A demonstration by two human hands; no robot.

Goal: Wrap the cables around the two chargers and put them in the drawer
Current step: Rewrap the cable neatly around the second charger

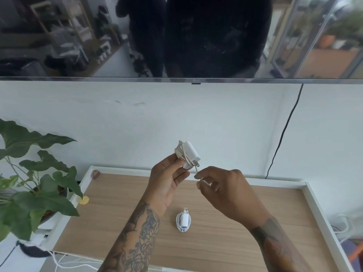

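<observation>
Two tattooed forearms come up from the near edge and meet above a wooden top with a white raised frame (322, 205). On this wood, near the middle and between the two arms, lies the wrapped charger (183, 222), a small white block with its white cable coiled tightly around it. It touches neither hand.

Farther away and higher, the left hand (167, 179) holds the second charger (188, 154) up in front of the white wall. The thumb and the fingers are curled around the lower left side of this white block, and its metal prongs point to the right. Several turns of white cable (184, 153) already go around its body. The loose end of the cable comes down from the prong side to the right hand (225, 190), which pinches it between thumb and forefinger; the other fingers of this hand are loosely bent.

At the left stands a potted plant (35, 173) with big green leaves. On the far wall hangs a dark television (59, 36), and a black cord (284, 130) runs down the wall at the right.
</observation>
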